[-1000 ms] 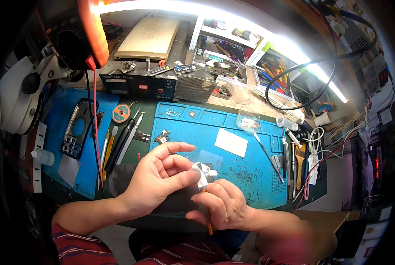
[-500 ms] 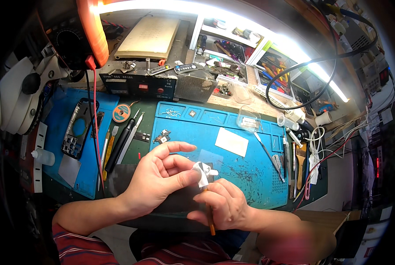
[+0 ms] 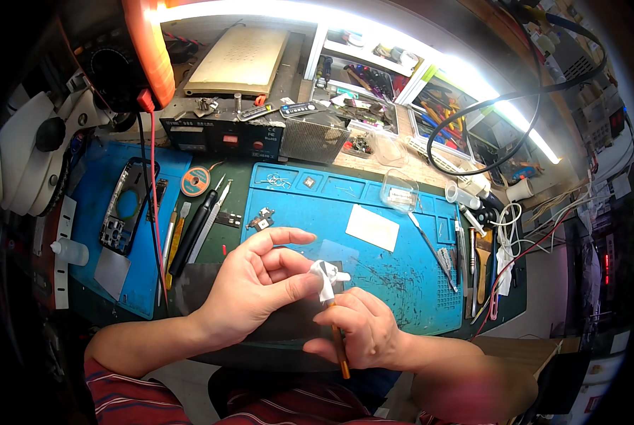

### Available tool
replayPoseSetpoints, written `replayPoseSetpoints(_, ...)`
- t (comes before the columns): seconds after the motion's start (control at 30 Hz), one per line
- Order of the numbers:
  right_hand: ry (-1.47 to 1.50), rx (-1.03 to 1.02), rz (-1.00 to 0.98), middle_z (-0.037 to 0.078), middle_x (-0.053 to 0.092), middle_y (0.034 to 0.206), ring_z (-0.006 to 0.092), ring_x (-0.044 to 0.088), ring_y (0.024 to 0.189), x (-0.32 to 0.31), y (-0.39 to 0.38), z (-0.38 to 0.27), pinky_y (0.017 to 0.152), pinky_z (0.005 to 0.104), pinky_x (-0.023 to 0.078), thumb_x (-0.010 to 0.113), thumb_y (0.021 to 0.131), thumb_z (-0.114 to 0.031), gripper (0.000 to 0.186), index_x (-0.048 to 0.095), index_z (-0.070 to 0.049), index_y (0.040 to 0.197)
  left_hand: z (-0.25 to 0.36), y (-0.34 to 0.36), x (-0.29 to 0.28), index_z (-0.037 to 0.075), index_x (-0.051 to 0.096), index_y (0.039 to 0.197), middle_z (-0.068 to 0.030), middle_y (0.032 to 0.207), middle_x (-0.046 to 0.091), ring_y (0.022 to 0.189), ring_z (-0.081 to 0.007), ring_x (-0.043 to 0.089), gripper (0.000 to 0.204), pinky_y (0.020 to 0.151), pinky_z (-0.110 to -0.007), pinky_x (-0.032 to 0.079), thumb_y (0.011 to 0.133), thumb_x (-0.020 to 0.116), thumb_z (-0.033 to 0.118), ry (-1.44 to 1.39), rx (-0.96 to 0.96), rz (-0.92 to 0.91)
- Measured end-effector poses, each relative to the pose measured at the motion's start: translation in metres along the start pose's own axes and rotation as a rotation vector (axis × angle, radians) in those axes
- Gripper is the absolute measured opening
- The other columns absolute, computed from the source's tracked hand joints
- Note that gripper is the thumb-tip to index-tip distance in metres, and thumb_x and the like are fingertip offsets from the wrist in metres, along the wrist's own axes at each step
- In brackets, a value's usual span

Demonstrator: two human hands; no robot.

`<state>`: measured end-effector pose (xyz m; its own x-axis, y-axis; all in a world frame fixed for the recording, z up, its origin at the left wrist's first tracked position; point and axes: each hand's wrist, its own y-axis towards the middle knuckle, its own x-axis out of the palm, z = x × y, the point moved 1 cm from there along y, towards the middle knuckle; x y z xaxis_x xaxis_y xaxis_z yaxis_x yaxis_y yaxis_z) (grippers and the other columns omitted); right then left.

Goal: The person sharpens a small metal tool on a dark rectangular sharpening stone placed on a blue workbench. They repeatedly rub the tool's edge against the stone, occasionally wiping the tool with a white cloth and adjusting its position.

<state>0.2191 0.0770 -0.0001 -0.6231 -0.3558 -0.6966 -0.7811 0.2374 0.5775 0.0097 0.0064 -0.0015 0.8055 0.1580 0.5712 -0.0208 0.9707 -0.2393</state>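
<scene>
Above the near edge of the blue work mat (image 3: 402, 297), my left hand (image 3: 242, 294) pinches a small white, glossy part (image 3: 325, 285) between thumb and forefinger. The part has a rounded shape with a stub sticking out to the right; I cannot make out its kind. My other left fingers are loosely curled. Just below and to the right, my right hand (image 3: 366, 329) grips a slim brown handle (image 3: 342, 358). Its upper end meets the underside of the white part, and its tip is hidden there. Whether it is a screwdriver or another hand tool does not show.
Left of the mat lie a phone frame (image 3: 122, 205), a solder wire spool (image 3: 195, 181) and a black-handled tool (image 3: 193, 234). A white card (image 3: 372, 227) and a clear plastic box (image 3: 400, 191) rest on the mat. Test leads (image 3: 152, 191) hang at the left.
My right hand and the brown handle's lower end have shifted very slightly. My left hand keeps its pinch on the white part.
</scene>
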Motion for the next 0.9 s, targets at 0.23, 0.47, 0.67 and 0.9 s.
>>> replayPoseSetpoints(0.23, 0.037, 0.004, 0.010, 0.012, 0.068, 0.093, 0.0282, 0.066, 0.074, 0.001, 0.000, 0.002, 0.064, 0.0357, 0.053, 0.090, 0.095, -0.029, 0.047, 0.058, -0.004, 0.119, 0.000, 0.000, 0.000, -0.003, 0.051, 0.152, -0.0082, 0.113, 0.076, 0.105, -0.0147, 0.076, 0.060, 0.096, -0.029, 0.063, 0.100, 0.081, -0.001, 0.006, 0.002, -0.008)
replayPoseSetpoints(0.47, 0.075, 0.023, 0.008, 0.011, 0.068, 0.092, 0.0276, 0.065, 0.073, 0.000, 0.000, 0.002, 0.062, 0.0358, 0.052, 0.090, 0.094, -0.026, 0.046, 0.059, -0.005, 0.119, 0.000, 0.000, -0.001, -0.003, 0.052, 0.152, -0.0085, 0.113, 0.076, 0.105, -0.0144, 0.076, 0.059, 0.097, -0.029, 0.062, 0.100, 0.081, -0.001, 0.023, 0.011, -0.016)
replayPoseSetpoints(0.67, 0.174, 0.047, -0.041, 0.015, 0.071, 0.101, 0.0318, 0.072, 0.083, -0.004, 0.002, 0.010, 0.072, 0.0379, 0.060, 0.082, 0.087, 0.001, 0.041, 0.066, -0.003, 0.124, 0.004, 0.001, 0.001, 0.000, 0.052, 0.152, -0.0075, 0.120, 0.075, 0.113, -0.0114, 0.072, 0.058, 0.103, -0.028, 0.059, 0.101, 0.080, 0.000, 0.016, 0.024, -0.028)
replayPoseSetpoints(0.9, 0.787, 0.274, -0.115, 0.023, 0.074, 0.125, 0.0285, 0.078, 0.100, -0.049, 0.007, 0.014, 0.091, 0.0392, 0.065, 0.061, 0.094, -0.003, 0.052, 0.063, 0.011, 0.144, 0.015, 0.001, -0.002, 0.001, 0.052, 0.149, -0.0080, 0.122, 0.075, 0.114, -0.0126, 0.072, 0.052, 0.104, -0.029, 0.059, 0.103, 0.076, -0.002, 0.126, 0.102, 0.040)
